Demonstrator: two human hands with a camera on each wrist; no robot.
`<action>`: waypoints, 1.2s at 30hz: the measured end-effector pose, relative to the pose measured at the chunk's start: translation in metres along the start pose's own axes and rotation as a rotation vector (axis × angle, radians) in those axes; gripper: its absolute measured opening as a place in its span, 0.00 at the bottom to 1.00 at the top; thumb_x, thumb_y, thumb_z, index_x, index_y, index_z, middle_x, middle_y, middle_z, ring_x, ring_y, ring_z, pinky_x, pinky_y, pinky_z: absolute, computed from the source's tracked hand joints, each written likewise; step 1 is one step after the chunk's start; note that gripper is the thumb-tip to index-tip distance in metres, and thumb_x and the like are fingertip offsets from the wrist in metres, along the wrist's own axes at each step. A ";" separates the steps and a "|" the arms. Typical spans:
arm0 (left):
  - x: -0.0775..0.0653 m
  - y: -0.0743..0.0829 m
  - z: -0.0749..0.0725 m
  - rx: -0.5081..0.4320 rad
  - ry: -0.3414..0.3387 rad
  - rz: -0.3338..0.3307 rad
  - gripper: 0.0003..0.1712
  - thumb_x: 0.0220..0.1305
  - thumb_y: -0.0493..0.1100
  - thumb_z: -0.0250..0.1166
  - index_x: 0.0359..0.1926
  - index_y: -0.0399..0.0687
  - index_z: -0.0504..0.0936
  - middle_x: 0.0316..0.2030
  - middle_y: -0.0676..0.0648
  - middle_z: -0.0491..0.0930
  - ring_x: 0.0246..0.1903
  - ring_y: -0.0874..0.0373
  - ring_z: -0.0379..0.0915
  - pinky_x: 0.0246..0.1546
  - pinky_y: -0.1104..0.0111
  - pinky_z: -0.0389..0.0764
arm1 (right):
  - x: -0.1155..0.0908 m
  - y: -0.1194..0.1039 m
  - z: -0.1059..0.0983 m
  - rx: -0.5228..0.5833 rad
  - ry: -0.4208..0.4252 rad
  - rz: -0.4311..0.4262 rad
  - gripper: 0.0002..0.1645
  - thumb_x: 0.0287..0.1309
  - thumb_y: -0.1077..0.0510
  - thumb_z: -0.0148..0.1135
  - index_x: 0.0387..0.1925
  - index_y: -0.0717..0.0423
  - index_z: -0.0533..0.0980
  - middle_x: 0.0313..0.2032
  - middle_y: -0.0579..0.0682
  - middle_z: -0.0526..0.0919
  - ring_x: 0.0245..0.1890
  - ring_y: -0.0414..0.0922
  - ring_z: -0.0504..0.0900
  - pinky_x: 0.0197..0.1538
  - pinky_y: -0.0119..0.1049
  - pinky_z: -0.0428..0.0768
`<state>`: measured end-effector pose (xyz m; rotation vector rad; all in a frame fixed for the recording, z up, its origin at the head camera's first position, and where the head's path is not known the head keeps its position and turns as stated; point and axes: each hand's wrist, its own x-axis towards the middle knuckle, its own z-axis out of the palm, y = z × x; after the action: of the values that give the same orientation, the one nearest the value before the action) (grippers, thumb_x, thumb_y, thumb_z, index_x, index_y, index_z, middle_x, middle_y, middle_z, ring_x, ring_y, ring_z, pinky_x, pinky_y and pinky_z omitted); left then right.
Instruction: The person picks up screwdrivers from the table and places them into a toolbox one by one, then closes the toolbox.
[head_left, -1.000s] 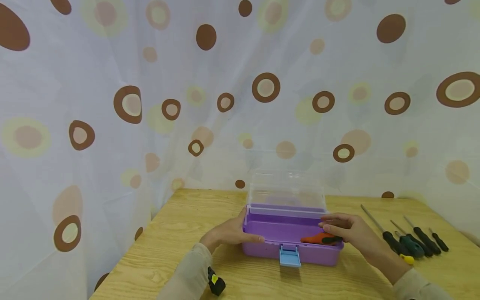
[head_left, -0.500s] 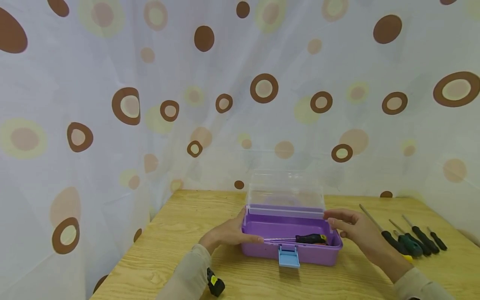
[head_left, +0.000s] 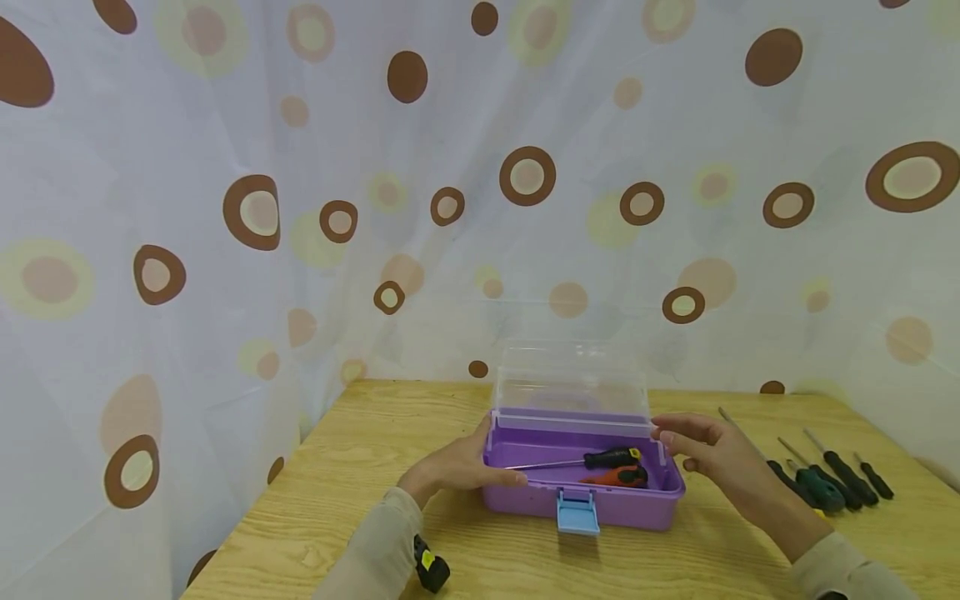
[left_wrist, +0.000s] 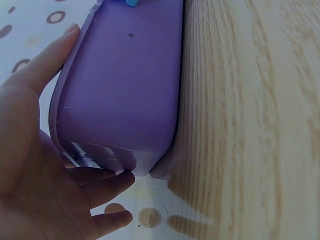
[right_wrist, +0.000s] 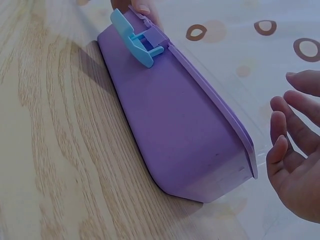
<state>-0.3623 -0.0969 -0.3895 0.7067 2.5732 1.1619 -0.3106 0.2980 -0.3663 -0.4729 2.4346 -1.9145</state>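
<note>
Spotted white curtain, along left and far sides; pale wood-grain table. Purple box, one, mid-table, clear lid raised at far side. Contents: black-handled screwdriver, red tool. Outside, right: several screwdrivers. Box-filling judged part done; those remain. Left hand: gripping box's left end. Right hand: beside box's right end, fingers loosely bent, apart, holding nothing.

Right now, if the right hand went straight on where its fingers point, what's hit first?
Likely the purple toolbox, at its right back corner, or its clear raised lid; depth is unclear.
</note>
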 end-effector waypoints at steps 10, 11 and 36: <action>0.000 0.000 0.000 -0.025 -0.001 -0.005 0.74 0.56 0.66 0.76 0.83 0.47 0.33 0.76 0.36 0.59 0.72 0.40 0.59 0.71 0.44 0.59 | -0.001 0.001 -0.003 0.025 -0.003 0.002 0.23 0.78 0.54 0.57 0.68 0.59 0.75 0.58 0.44 0.81 0.53 0.42 0.80 0.46 0.37 0.81; 0.000 0.000 0.001 -0.028 -0.001 -0.002 0.74 0.56 0.65 0.76 0.84 0.48 0.33 0.76 0.36 0.60 0.72 0.40 0.60 0.71 0.44 0.59 | -0.001 0.001 -0.003 0.029 -0.005 0.001 0.23 0.78 0.55 0.57 0.68 0.57 0.76 0.58 0.45 0.81 0.53 0.42 0.80 0.46 0.37 0.82; 0.001 -0.002 0.000 0.019 0.000 -0.006 0.76 0.55 0.69 0.74 0.84 0.48 0.32 0.77 0.36 0.58 0.72 0.40 0.59 0.71 0.45 0.60 | -0.021 0.013 -0.047 0.030 0.028 -0.014 0.19 0.80 0.59 0.54 0.63 0.41 0.81 0.52 0.36 0.84 0.47 0.42 0.80 0.43 0.35 0.82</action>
<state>-0.3639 -0.0972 -0.3906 0.7023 2.5878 1.1376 -0.3027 0.3500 -0.3709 -0.4667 2.4223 -1.9737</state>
